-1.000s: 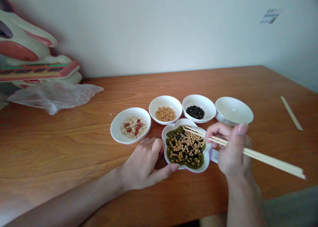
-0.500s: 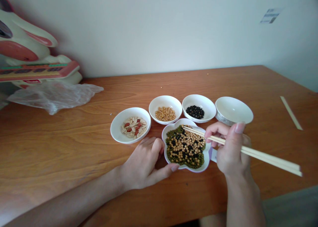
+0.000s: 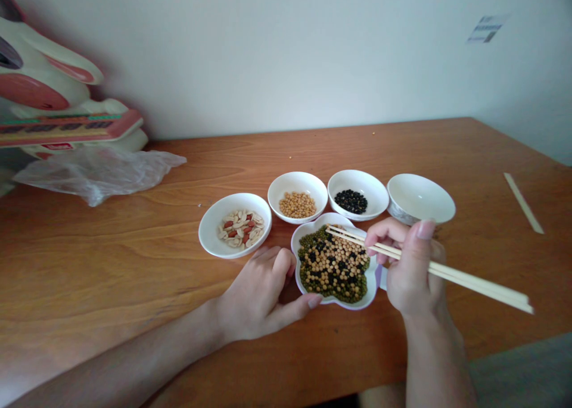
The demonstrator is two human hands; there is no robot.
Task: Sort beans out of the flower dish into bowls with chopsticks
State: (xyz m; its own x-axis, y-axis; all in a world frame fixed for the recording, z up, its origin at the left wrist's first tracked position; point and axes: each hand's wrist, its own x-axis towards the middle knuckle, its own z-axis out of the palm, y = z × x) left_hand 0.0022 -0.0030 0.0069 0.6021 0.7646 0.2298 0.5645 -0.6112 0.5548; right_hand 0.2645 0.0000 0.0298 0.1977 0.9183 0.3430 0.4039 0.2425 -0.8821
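Observation:
A white flower-shaped dish (image 3: 373, 289) holds mixed green, yellow and black beans. My left hand (image 3: 261, 298) rests on the table against the dish's left rim, thumb and fingers curved round it. My right hand (image 3: 409, 265) grips a pair of wooden chopsticks (image 3: 447, 271), whose tips hover over the far side of the mixed beans. Behind the dish stand a bowl of peanuts (image 3: 210, 232), a bowl of yellow beans (image 3: 297, 184), a bowl of black beans (image 3: 357, 181) and a white bowl (image 3: 420, 196) with nothing in it.
The wooden table (image 3: 111, 247) meets a pale wall. A crumpled clear plastic bag (image 3: 96, 170) and a white-and-red toy figure (image 3: 49, 98) sit at the back left. A paper chopstick sleeve (image 3: 522, 202) lies at the right. A few stray beans lie near the wall.
My right hand has shifted slightly left with the chopsticks, their tips now a little farther over the mixed beans. My left hand has stayed put.

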